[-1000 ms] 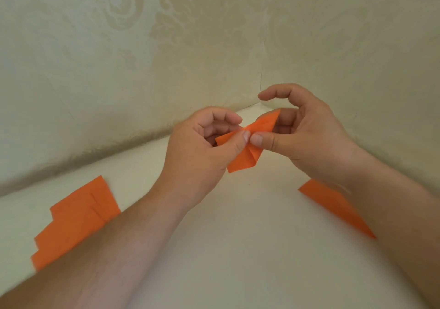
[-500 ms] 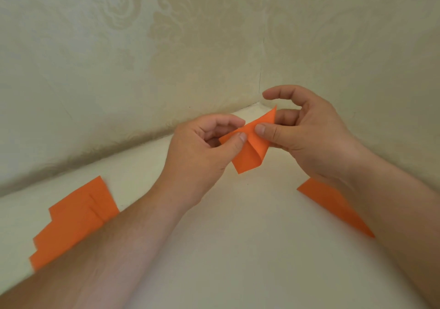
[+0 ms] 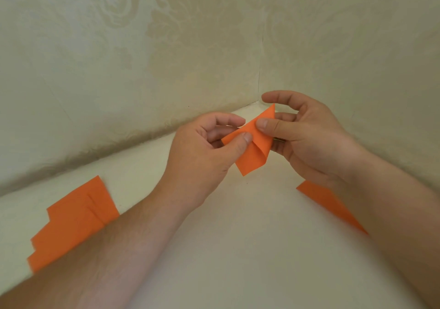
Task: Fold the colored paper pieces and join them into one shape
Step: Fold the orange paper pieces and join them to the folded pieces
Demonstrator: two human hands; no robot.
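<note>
Nearest, two bare forearms are seen reaching in from the bottom corners over a pale table (image 3: 238, 249). At the near left, a stack (image 3: 71, 223) of orange paper pieces is laid flat on the table in staggered layers, its near edge partly covered by the left forearm. At the right, a strip (image 3: 319, 199) of orange paper is laid flat on the table, partly hidden beneath the right wrist. Farther in, above the table and clear of it, a folded orange paper (image 3: 253, 145) is held between both hands near the middle of the scene. Its left part is pinched by the left hand (image 3: 202, 156), the thumb being pressed on the near face and the curled fingers set behind. Its upper right part is pinched by the right hand (image 3: 309, 137), the thumb being pressed on the near face and the middle fingers set behind, while the index finger is curved above the paper's far tip without touching it. A loose flap is seen hanging toward the table at the paper's lower end. Farthest, the table corner is closed in by two walls (image 3: 142, 58) covered with pale patterned paper.
</note>
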